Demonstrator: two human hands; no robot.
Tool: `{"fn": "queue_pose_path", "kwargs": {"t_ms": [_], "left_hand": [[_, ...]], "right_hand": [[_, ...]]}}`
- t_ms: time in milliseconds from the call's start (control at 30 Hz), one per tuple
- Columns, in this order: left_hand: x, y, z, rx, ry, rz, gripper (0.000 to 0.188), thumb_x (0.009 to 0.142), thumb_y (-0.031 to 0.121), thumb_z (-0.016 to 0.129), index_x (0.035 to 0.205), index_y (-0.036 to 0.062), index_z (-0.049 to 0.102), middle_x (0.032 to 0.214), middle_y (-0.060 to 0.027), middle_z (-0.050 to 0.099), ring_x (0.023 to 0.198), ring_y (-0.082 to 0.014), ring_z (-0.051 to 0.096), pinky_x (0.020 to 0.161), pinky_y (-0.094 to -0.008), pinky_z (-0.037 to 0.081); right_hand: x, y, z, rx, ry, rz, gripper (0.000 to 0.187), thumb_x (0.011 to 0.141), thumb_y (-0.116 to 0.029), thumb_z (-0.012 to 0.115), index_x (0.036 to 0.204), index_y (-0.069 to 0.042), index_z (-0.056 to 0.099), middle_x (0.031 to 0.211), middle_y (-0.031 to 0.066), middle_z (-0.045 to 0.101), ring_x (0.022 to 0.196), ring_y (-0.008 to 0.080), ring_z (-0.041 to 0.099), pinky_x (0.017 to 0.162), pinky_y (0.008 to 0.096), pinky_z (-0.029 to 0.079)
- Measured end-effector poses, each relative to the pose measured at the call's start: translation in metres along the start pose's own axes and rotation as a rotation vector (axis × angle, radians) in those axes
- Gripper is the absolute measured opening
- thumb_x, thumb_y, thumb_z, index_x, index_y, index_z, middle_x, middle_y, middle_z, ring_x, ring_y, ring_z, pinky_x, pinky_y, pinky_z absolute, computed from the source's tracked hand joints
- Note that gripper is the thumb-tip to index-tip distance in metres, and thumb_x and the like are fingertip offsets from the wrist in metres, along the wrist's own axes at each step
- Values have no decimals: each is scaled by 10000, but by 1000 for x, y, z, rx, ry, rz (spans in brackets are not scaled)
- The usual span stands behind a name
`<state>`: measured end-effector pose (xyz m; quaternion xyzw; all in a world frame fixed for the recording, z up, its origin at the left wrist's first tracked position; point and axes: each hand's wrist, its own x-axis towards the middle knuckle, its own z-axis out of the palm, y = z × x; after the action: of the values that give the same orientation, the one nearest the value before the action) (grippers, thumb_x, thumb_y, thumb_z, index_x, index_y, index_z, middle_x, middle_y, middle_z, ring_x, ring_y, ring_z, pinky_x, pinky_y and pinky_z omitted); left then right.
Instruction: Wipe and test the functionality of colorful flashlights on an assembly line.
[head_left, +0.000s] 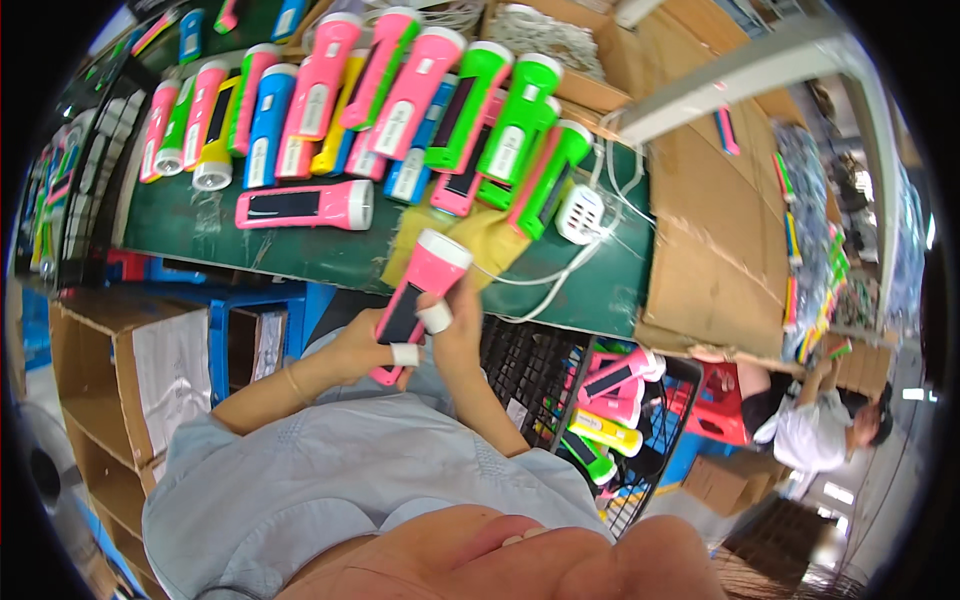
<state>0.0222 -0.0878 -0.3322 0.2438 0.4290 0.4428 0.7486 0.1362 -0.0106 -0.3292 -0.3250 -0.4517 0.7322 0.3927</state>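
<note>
A pink flashlight (432, 275) with a white head and a dark panel along its body is held between both hands, tilted with its head away from me. My left hand (355, 348) is closed around the lower end. Higher up, near the head, my right hand (462, 325) grips the body from the right side. White wraps cover a digit on each hand. Just beyond, a yellow cloth (405, 240) lies on the green tabletop (300, 252). Another pink flashlight (285, 207) rests sideways there, its dark panel facing up.
Several pink, green, blue and yellow flashlights (405, 95) crowd the table's far side. A white multi-port charger (580, 214) with cables sits right of them, beside cardboard (715, 270). Below right, a black basket (560, 375) holds more flashlights. Cardboard shelving (95, 370) stands left; another person (815, 430) sits far right.
</note>
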Motion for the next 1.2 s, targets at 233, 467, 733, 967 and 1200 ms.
{"fn": "queue_pose_path", "kwargs": {"t_ms": [233,467,733,967,1200], "left_hand": [[-12,18,-4,358,-453,-161,297,909,216,497,1089,-19,512,929,-133,610,817,-199,625,732,-302,510],[-21,51,-7,579,-116,254,252,858,90,521,1091,-6,509,889,-88,598,811,-151,599,741,-267,477],[-41,112,-94,1653,909,771,494,742,4,581,1216,32,442,1188,-177,460,1128,-351,421,969,-407,326],[-51,124,-113,1733,642,534,496,780,137,625,1235,51,445,1236,-171,426,1155,-351,392,972,-393,336],[-26,104,-112,1890,522,664,574,625,70,696,1149,6,471,1063,-122,508,1042,-288,460,892,-367,379]], "right_hand": [[2,-101,-84,396,205,57,384,825,-385,586,987,-44,511,809,96,578,704,209,586,608,331,502],[62,-228,-296,-66,815,-596,367,855,-113,510,1149,80,406,1072,193,476,1063,311,514,812,413,510],[23,-97,-119,-552,415,-437,85,840,9,501,898,25,562,888,86,590,693,128,599,599,237,489],[1,-41,-52,-871,228,-642,109,762,54,585,861,11,575,834,123,583,704,205,574,589,265,475],[-1,-29,-33,-1017,9,-634,131,751,50,595,875,10,578,890,144,587,775,258,589,689,308,481]]}}
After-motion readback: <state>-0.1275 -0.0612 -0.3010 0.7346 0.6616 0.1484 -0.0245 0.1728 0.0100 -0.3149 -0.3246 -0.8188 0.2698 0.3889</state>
